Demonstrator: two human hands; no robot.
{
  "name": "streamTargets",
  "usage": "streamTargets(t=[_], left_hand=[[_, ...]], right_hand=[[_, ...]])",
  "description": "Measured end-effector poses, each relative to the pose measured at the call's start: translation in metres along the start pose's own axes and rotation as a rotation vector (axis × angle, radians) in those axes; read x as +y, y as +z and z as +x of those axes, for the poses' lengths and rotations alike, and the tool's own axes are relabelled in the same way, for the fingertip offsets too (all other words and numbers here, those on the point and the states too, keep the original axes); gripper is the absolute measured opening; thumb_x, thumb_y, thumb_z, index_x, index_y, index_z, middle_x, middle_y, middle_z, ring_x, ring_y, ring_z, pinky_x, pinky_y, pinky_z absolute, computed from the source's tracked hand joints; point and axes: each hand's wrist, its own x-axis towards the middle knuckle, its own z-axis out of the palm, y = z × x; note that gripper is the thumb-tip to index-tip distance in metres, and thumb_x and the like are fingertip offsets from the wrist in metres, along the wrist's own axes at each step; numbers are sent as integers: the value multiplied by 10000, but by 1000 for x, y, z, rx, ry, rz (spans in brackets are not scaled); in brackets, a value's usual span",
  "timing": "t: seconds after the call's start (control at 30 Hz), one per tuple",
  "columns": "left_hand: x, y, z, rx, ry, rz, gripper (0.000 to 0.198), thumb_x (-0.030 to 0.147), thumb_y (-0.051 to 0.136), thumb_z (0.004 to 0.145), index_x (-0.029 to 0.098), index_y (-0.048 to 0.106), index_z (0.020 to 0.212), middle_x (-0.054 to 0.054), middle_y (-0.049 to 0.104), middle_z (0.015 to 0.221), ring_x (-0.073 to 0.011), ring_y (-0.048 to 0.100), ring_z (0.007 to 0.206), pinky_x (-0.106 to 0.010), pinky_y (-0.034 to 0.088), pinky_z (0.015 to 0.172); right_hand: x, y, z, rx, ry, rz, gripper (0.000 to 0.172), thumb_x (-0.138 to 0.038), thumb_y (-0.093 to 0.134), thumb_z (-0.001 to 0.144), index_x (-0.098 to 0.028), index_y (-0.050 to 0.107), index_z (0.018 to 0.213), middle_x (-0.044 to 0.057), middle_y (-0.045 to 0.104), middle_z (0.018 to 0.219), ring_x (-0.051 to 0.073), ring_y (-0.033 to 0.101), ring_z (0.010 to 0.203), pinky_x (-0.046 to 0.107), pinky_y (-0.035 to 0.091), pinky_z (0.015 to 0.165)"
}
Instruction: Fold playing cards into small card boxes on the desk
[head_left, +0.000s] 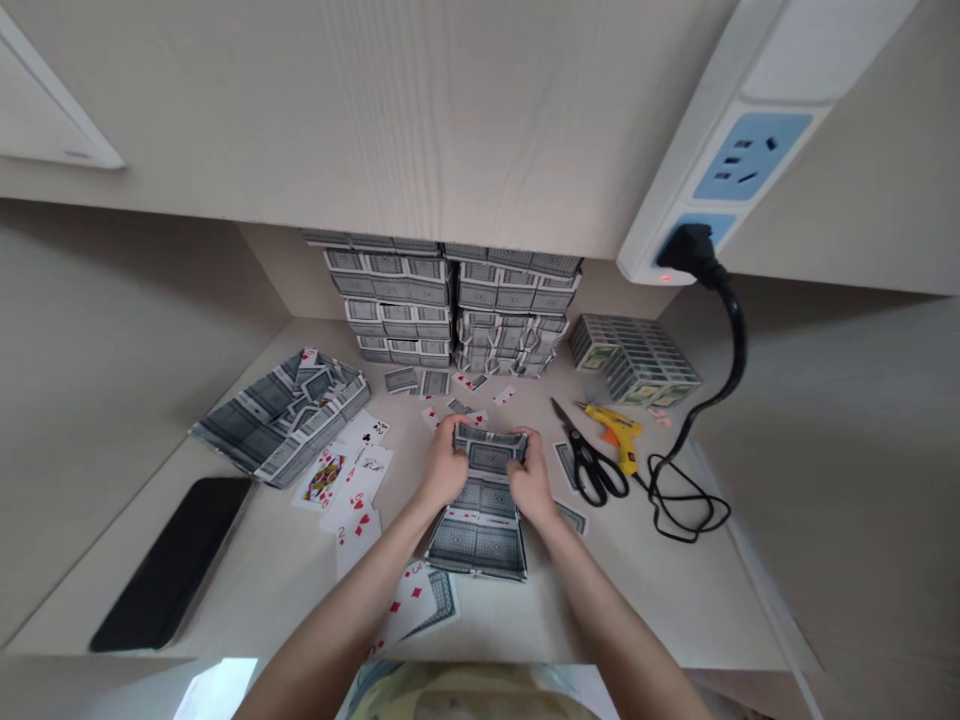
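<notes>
A long box built from grey-backed playing cards [480,540] lies on the desk in front of me, its hollow end facing away. My left hand [446,465] grips the left wall near that far end, thumb inside. On the opposite wall, my right hand [531,475] has its fingers wrapped round the edge in the same way. Loose playing cards [356,485] lie face up left of my left forearm, with more scraps beyond the box. Black-handled scissors [589,460] and a yellow glue gun [619,430] rest to the right of my right hand.
Stacked card boxes [401,305] stand against the back wall. An open card tray [281,420] holding cards sits at left, near a black phone [172,560]. Boxed decks [634,360] are at back right. A power strip [720,170] hangs above, its black cable [739,350] looping onto the desk.
</notes>
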Motion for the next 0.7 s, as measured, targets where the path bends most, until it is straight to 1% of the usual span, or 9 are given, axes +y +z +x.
streamTargets(t=[0.17,0.2,0.27,0.37,0.43,0.5,0.53,0.6,0.7], left_hand=[[-2,-6,7,-5,43,25,270,110,413,731,188,529,963,-31,578,942,-173,525,919,-333,392,854],[-4,-7,7,45,39,37,228,155,406,764,185,529,954,-39,573,940,-175,525,914,-336,396,848],[-6,-9,6,226,2,65,204,209,379,802,173,508,956,-60,554,940,-179,521,900,-342,406,832],[-7,-13,0,485,-71,133,204,212,404,787,152,475,968,-87,521,949,-190,508,892,-353,412,821],[-2,-20,-1,534,-70,219,234,215,481,737,144,489,960,-96,511,958,-206,498,907,-365,405,837],[5,-30,4,466,-11,298,275,232,540,696,147,515,957,-97,515,978,-215,498,926,-369,395,860],[9,-35,9,382,30,320,267,245,543,698,154,532,949,-92,525,982,-209,510,921,-364,393,868],[16,-44,25,135,73,322,243,295,500,743,171,555,944,-79,563,984,-196,541,904,-344,408,851],[18,-46,49,-186,108,298,340,389,437,789,178,554,1028,-78,588,1057,-197,537,982,-329,386,891]], right_hand=[[-9,-16,4,-104,98,192,477,-193,516,642,-213,477,1117,49,534,1167,199,476,1086,365,334,955],[-11,-22,4,-94,133,233,477,-241,546,660,-221,482,1132,51,515,1212,206,453,1129,378,314,977],[-18,-35,3,-74,182,272,456,-322,575,683,-229,515,1126,58,500,1246,221,415,1180,401,284,999],[-25,-52,-2,-26,167,260,449,-369,586,694,-239,539,1121,69,525,1223,232,436,1166,411,306,984],[-26,-57,-8,22,150,207,473,-373,601,682,-240,529,1131,74,541,1200,229,459,1144,403,328,968],[-22,-55,-14,87,127,125,489,-374,610,674,-221,515,1129,90,557,1162,225,485,1109,403,335,958],[-19,-51,-16,134,114,79,488,-377,607,676,-204,507,1122,102,565,1134,223,501,1081,403,342,949],[-13,-42,-21,231,79,11,469,-392,576,702,-172,491,1107,122,563,1103,216,521,1033,396,358,924],[-7,-27,-25,242,36,-75,391,-420,495,756,-162,514,1049,116,567,1074,209,518,1000,383,360,901]])
